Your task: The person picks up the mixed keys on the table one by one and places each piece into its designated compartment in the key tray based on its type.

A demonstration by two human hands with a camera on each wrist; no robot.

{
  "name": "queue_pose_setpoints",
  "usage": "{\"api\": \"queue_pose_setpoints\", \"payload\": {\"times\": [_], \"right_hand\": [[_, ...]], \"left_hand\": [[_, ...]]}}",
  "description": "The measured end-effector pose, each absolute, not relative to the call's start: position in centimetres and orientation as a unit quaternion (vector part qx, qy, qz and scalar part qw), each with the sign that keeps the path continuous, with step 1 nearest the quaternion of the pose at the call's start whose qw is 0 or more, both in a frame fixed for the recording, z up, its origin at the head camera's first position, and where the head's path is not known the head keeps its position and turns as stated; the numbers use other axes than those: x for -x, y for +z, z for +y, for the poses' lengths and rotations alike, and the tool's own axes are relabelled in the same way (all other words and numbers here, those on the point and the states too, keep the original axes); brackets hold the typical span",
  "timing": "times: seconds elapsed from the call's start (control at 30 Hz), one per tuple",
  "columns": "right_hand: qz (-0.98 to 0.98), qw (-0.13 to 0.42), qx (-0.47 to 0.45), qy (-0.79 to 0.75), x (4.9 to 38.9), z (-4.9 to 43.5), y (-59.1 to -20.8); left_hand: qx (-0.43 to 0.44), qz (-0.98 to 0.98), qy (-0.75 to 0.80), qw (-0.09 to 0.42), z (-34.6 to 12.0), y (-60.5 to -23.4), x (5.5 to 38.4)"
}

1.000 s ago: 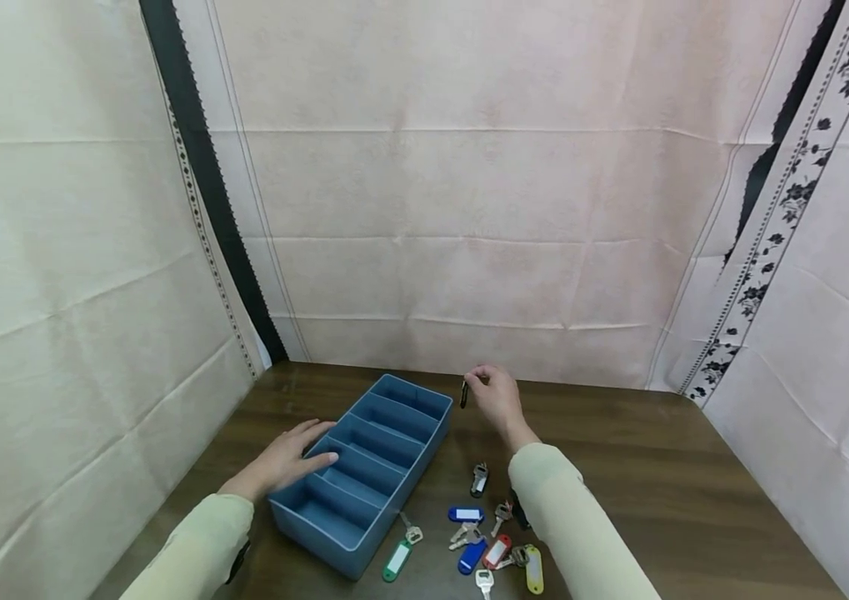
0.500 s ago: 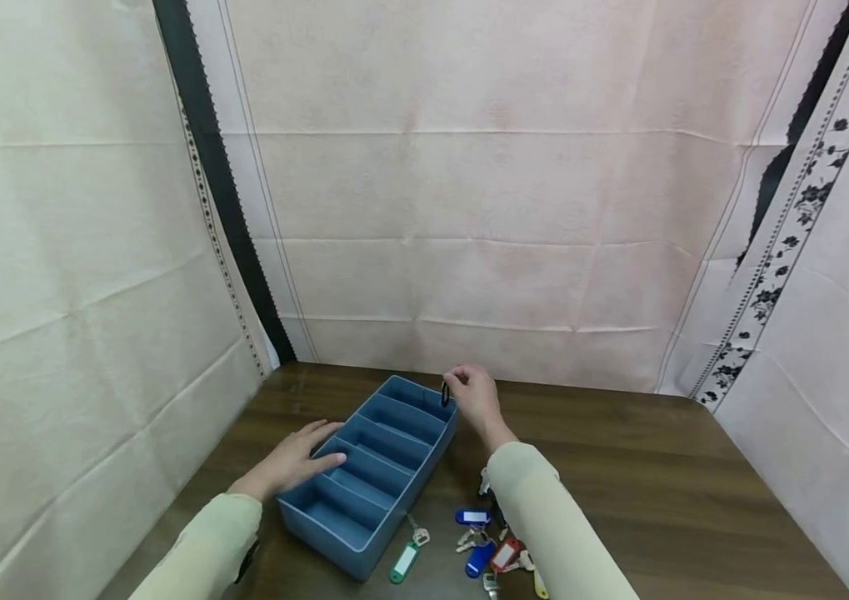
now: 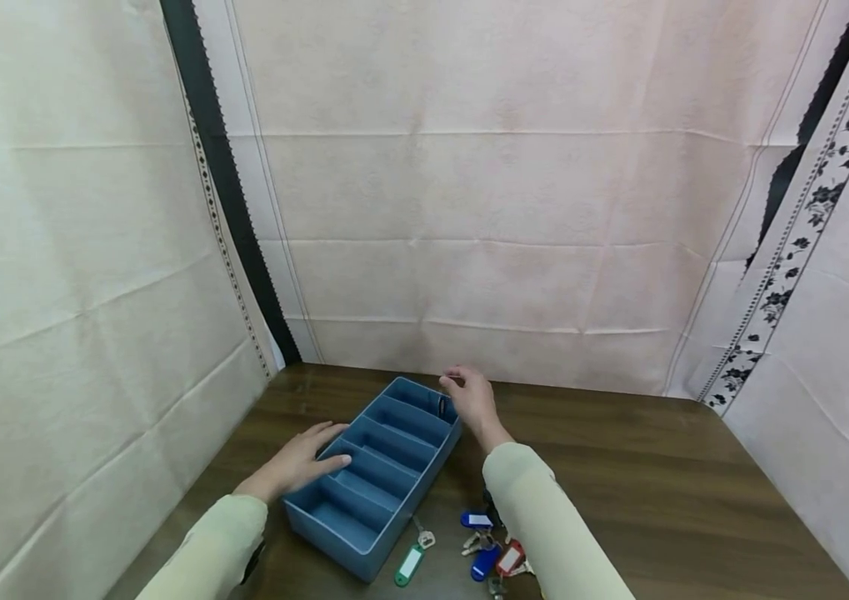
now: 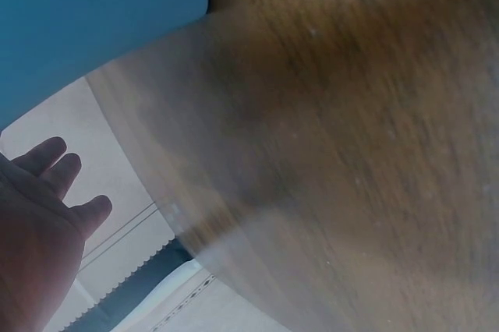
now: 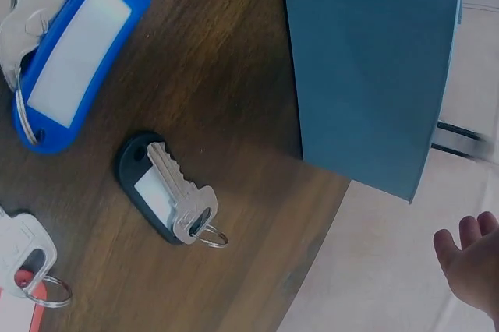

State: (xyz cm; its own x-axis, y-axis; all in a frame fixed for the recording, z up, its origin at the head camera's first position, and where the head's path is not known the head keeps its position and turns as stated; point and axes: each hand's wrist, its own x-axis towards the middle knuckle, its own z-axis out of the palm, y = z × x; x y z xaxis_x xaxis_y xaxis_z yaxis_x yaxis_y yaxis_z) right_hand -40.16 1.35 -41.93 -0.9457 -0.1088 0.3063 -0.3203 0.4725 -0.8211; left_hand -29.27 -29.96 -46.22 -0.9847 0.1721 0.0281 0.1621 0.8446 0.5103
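A blue divided box (image 3: pixel 364 521) with several compartments stands slanted on the table. My left hand (image 3: pixel 297 462) lies over its left side with fingers stretched along the rim; the left wrist view shows this hand (image 4: pixel 39 231) with spread fingers. My right hand (image 3: pixel 472 404) is above the box's far right corner. Just below its fingertips a dark key tag (image 3: pixel 441 406) is at the farthest compartment. In the right wrist view this tag (image 5: pixel 460 141) is blurred and apart from the fingers of the right hand (image 5: pixel 475 266).
A green key tag (image 3: pixel 409 565) with its key lies beside the box's near right side. Blue tags (image 3: pixel 484 562), a red tag (image 3: pixel 510 557) and several keys lie in a pile by the right forearm. A dark tag with a key (image 5: pixel 168 192) lies near the box wall.
My right hand has moved left to the far compartment, and the dark key tag has left its fingers and dropped lower. The left hand has stayed at the box.
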Motion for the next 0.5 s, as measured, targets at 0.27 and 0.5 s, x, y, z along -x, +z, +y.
{"api": "queue_pose_setpoints", "payload": {"times": [0.27, 0.5], "right_hand": [[-0.855, 0.122, -0.115, 0.491, 40.0, 3.6, -42.1], [-0.854, 0.116, -0.097, 0.497, 39.9, 5.9, -42.6]], "left_hand": [[-0.090, 0.959, 0.268, 0.013, -29.8, -46.1, 29.0], [-0.078, 0.961, 0.265, 0.022, -29.9, -46.3, 29.3]]}}
